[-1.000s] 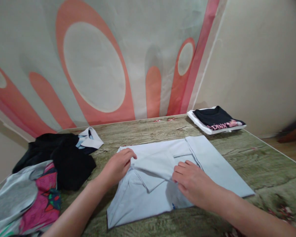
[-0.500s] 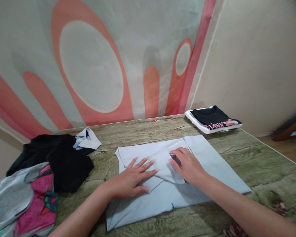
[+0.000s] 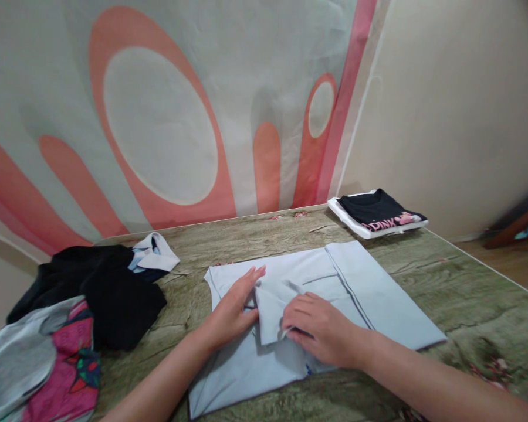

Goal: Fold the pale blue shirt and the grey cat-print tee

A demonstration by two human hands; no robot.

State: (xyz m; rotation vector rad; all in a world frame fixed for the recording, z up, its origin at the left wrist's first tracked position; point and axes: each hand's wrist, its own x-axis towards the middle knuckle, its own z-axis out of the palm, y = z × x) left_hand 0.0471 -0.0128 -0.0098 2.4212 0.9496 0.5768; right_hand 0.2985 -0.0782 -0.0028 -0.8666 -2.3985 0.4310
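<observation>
Behind the bench [image 3: 466, 281] a big cloth w/ orange shapes [image 3: 158, 117] is hung, & a plain wall [image 3: 444, 117] is seen on the R side. Bench top is made to look like green-brown wood. A light blue shirt [image 3: 378, 293] is laid flat in the middle of it, near the front edge. At the far R corner a folded black shirt [image 3: 378, 211] is set on something white. On the L a heap is piled: black clothes [image 3: 118, 299] & a pink and grey top [image 3: 66, 363].

The left hand [image 3: 231, 310] is laid flat on the blue shirt, fingers stretched out, nothing gripped; the cloth is just pressed down beside the sleeve flap [image 3: 270, 310]. The right hand [image 3: 319, 328] is curled round the low edge of that flap, so the flap is pinched.

Step in hand, as judged: the sleeve is being folded in over the shirt's body. Not done yet, since the flap is bumpy & a bit lifted. Next move calls for the flap to be pulled straight, laid down & rubbed smooth, w/ the shirt held so it is not dragged.
</observation>
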